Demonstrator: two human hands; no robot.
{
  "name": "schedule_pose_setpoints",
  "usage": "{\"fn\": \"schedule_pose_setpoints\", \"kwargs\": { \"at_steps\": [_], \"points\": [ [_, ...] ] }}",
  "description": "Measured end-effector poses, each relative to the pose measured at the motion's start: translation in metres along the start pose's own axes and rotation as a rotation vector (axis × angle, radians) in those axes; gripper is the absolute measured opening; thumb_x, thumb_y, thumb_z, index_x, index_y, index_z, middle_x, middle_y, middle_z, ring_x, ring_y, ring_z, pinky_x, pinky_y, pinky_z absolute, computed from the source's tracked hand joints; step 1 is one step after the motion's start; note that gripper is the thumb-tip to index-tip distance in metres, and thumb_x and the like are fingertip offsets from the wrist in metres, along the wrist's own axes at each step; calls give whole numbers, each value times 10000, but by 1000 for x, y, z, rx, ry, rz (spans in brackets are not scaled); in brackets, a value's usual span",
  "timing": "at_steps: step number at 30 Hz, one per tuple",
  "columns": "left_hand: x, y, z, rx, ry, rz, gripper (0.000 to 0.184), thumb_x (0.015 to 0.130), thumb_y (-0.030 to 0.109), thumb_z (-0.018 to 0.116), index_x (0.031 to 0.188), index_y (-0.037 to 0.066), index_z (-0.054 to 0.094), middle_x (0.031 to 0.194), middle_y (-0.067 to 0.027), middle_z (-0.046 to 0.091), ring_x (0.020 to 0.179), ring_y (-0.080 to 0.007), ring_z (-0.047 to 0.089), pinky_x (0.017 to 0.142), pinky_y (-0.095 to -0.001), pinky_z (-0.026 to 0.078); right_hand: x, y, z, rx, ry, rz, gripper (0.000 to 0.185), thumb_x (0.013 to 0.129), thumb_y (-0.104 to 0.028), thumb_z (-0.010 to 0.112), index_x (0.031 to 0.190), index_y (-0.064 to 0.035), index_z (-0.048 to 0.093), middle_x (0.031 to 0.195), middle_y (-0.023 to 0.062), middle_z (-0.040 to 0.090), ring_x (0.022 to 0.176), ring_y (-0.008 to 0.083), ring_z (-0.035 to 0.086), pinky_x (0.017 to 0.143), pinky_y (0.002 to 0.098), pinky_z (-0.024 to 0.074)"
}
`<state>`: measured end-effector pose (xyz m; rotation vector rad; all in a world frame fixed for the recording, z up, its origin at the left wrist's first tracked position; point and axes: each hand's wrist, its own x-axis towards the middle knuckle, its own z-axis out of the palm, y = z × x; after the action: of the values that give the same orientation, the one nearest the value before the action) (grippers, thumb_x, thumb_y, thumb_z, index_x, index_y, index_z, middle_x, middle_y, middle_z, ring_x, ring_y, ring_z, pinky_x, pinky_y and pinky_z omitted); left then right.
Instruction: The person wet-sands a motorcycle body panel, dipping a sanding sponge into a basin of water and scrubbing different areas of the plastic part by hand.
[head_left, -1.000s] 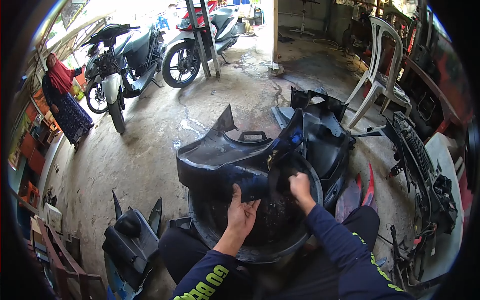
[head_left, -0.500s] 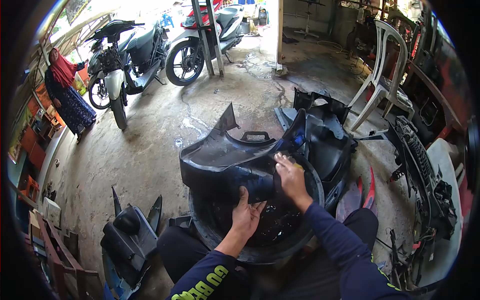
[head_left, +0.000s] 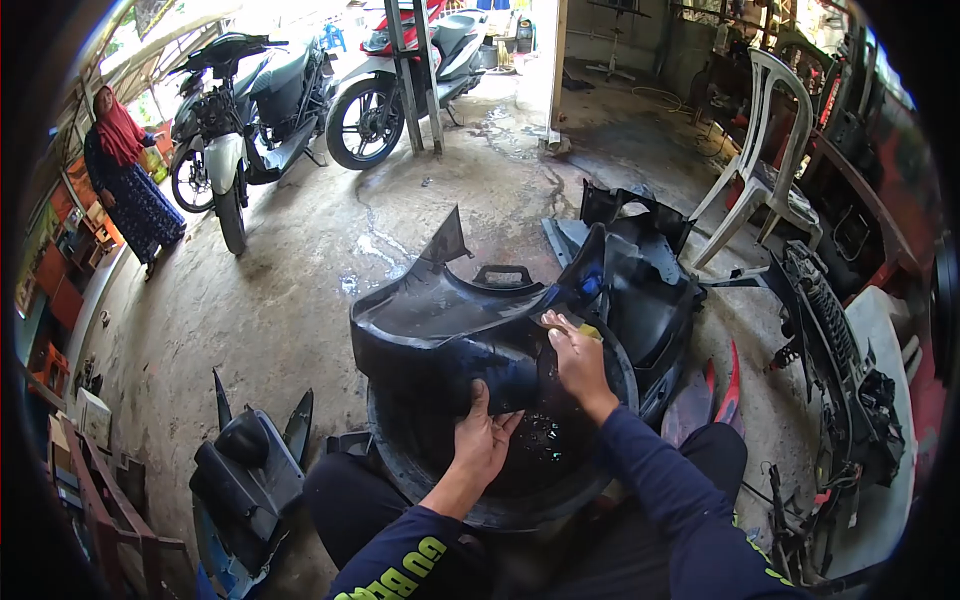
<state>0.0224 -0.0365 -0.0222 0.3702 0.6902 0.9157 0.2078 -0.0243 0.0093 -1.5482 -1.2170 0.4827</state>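
Observation:
A black plastic motorcycle body panel (head_left: 435, 345) is tilted over a round dark basin (head_left: 500, 516), which holds dark water with some foam. My left hand (head_left: 485, 440) grips the panel's lower edge, thumb on the near face and fingers underneath. My right hand (head_left: 577, 362) presses a yellow sponge (head_left: 590, 331) against the panel's right side, fingers stretched along it. Most of the sponge is hidden under the palm. Wet sheen shows on the panel's surface.
More black panels (head_left: 650, 290) lie behind the basin to the right, and another dark part (head_left: 245, 470) lies at left. A plastic chair (head_left: 765, 170) stands at right. Motorcycles (head_left: 225, 150) are parked at the back. A person (head_left: 130, 180) stands at far left.
The whole view has shifted slightly. My right hand and the sponge stay on the panel's right side, and my left hand keeps its hold. The person's arm at left has lowered.

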Motion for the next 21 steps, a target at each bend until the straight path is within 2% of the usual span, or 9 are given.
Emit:
{"fn": "schedule_pose_setpoints", "kwargs": {
  "at_steps": [2, 4, 8, 10, 12, 16, 18, 19, 21],
  "points": [
    [6, -3, -2, 1, -17, 3, 523, 919, 522, 623, 1235, 108, 579, 1194, -31, 666, 1121, -190, 632, 1010, -403, 477, -18, -13, 6, -179, -13, -172, 314, 963, -105, 500, 1180, 56, 659, 1275, 245, 621, 1287, 371, 536, 1091, 401, 406],
    [-3, 1, 5, -21, 12, 8, 501, 921, 512, 626, 1218, 111, 589, 1188, -36, 668, 1088, -194, 646, 1006, -405, 480, -38, -23, 10, -22, -52, -202, 305, 958, -102, 503, 1165, 59, 658, 1262, 244, 628, 1254, 382, 558, 1072, 419, 426],
    [-3, -6, -2, -22, -4, 8, 498, 918, 502, 636, 1216, 106, 588, 1190, -42, 668, 1073, -197, 650, 1007, -410, 479, -4, 11, 5, -174, 2, -71, 342, 978, -144, 474, 1198, 54, 646, 1268, 265, 609, 1241, 407, 553, 1063, 418, 432],
    [5, -3, 0, -12, -19, -7, 522, 915, 494, 643, 1241, 94, 567, 1199, -53, 664, 1102, -205, 638, 1018, -417, 474, -25, -15, 8, -271, -45, -254, 349, 984, -155, 471, 1191, 64, 646, 1266, 266, 609, 1236, 392, 560, 1055, 410, 439],
    [0, -4, 2, -18, 0, -9, 531, 914, 496, 643, 1245, 89, 561, 1203, -57, 661, 1115, -210, 633, 1022, -422, 472, -32, -28, 5, -186, -74, -233, 354, 990, -165, 470, 1188, 72, 644, 1262, 267, 610, 1220, 397, 569, 1049, 409, 445],
    [14, -15, 1, 16, -4, 17, 538, 912, 495, 645, 1249, 86, 553, 1205, -68, 657, 1148, -233, 622, 1035, -432, 466, -8, -1, 2, -190, -49, 7, 339, 980, -154, 500, 1197, 64, 641, 1257, 263, 616, 1209, 433, 564, 1056, 450, 434],
    [16, -7, 2, 12, -23, 9, 533, 913, 487, 647, 1255, 90, 549, 1208, -70, 654, 1151, -237, 619, 1035, -431, 466, -29, -9, 11, -370, -55, -336, 358, 990, -176, 474, 1194, 66, 643, 1271, 265, 606, 1219, 443, 550, 1067, 450, 423],
    [14, -4, 1, 8, -25, -6, 529, 914, 479, 649, 1262, 94, 545, 1211, -72, 651, 1153, -241, 616, 1035, -431, 466, -39, -21, 13, -214, -51, -213, 370, 993, -181, 464, 1197, 75, 637, 1274, 267, 604, 1226, 452, 539, 1089, 443, 403],
    [14, -13, -1, 10, -34, -3, 531, 917, 476, 649, 1272, 97, 541, 1222, -74, 644, 1160, -244, 609, 1040, -432, 462, -18, -2, 9, -257, -23, -133, 362, 986, -168, 477, 1199, 78, 635, 1272, 265, 607, 1234, 443, 536, 1107, 439, 384]
  ]
}}
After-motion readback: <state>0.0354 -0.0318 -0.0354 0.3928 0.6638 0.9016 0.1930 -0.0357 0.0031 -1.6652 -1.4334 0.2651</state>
